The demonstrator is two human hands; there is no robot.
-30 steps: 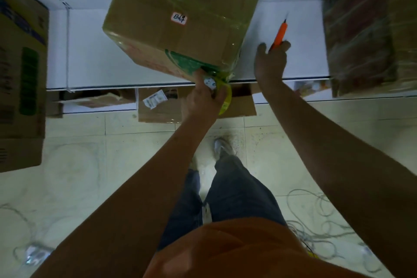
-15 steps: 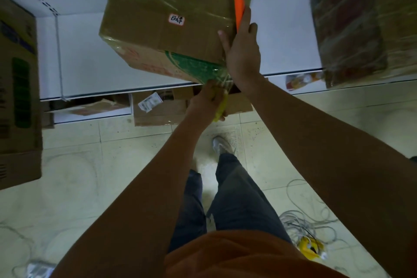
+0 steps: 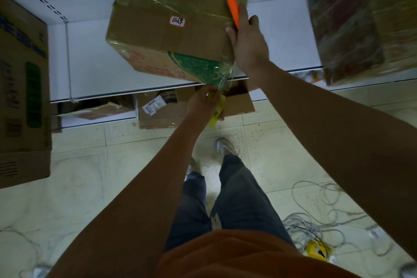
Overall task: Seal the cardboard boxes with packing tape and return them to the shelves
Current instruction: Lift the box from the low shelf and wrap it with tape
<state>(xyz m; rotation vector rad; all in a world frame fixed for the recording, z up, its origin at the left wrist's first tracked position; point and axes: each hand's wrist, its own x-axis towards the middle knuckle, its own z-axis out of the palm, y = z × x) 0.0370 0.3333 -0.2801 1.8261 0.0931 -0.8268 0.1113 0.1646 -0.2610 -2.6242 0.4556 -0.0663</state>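
The cardboard box [image 3: 176, 29] needs steadying by the right hand [image 3: 249, 48], whose grip holds an orange cutter [image 3: 233, 10] against its side, while the left hand [image 3: 204, 102] pinches the tape roll [image 3: 217, 111] below its corner, pulling taut for a clean cut.

Stockroom with shelving.
White slotted metal shelves [image 3: 90, 61] hold taped cartons [image 3: 171, 27], more boxes [image 3: 22, 97] beside them, cables [image 3: 316, 221] loose on tiled floor [image 3: 90, 176].

Matt cardboard box [image 3: 171, 36] under glossy, wrinkled clear tape [image 3: 171, 5].
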